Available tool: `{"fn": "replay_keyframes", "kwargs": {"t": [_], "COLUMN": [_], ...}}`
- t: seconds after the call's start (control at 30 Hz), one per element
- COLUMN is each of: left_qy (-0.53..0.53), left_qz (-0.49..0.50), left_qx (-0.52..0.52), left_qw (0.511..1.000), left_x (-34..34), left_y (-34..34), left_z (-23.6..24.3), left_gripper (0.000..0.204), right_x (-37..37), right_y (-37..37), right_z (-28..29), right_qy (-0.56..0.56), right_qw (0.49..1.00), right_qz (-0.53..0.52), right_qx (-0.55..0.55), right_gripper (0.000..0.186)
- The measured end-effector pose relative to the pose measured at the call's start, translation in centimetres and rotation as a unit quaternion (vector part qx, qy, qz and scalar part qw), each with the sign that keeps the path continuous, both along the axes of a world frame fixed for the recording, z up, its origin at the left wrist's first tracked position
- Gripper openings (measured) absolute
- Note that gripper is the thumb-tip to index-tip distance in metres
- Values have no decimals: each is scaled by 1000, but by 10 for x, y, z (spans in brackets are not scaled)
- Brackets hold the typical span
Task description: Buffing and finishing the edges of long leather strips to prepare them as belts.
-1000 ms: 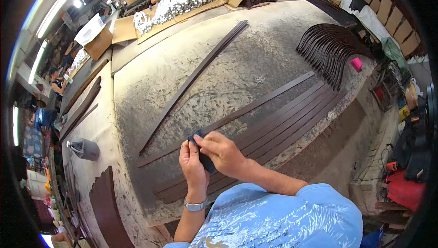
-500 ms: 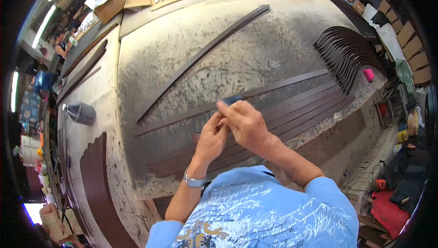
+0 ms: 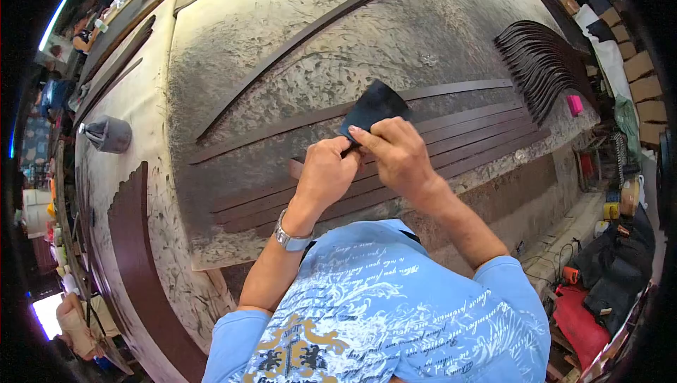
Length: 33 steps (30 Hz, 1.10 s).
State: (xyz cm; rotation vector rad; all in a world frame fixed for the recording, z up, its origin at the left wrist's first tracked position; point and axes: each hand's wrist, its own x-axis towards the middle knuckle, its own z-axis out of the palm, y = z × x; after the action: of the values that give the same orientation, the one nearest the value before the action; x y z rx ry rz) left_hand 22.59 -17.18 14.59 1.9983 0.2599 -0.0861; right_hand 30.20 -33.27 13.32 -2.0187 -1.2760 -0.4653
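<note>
Dark cloth-like piece (image 3: 379, 104) raised at hands, over flat brown strips (image 3: 465, 129) on worktable (image 3: 240, 38). Right hand (image 3: 403, 157) pinches lower edge, thumb on face; left hand (image 3: 328, 171) closed, seems pinching lower corner. Best handling, likely: firm pinch, piece smooth, knuckles clear of strips. Around: narrow strip bundle (image 3: 300, 42) beyond; curved strip stack (image 3: 543, 66), pink block (image 3: 575, 105) right; grey pot (image 3: 107, 135) left, well apart. Flat strips crowd space underneath.

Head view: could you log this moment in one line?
left hand: grip unclear | right hand: pinching dark flat piece | table: brown strips laid out
</note>
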Motion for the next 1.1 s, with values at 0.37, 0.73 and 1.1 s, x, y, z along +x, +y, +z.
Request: {"fn": "replay_keyframes", "kwargs": {"t": [0.37, 0.73, 1.1], "left_qy": [27, -146, -2], "left_qz": [21, 472, 517], "left_qx": [-225, 123, 271], "left_qw": [974, 860, 812], "left_x": [-15, -120, -213], "left_y": [2, 194, 285], "left_z": [0, -61, -205], "left_gripper": [14, 24, 33], "right_x": [12, -2, -89], "right_y": [-7, -36, 90], "right_z": [-14, -44, -41], "right_qy": [9, 169, 224], "right_qw": [1000, 975, 969], "right_qz": [-18, -118, -37], "right_qx": [-20, -79, -96], "right_gripper": [30, 16, 11]}}
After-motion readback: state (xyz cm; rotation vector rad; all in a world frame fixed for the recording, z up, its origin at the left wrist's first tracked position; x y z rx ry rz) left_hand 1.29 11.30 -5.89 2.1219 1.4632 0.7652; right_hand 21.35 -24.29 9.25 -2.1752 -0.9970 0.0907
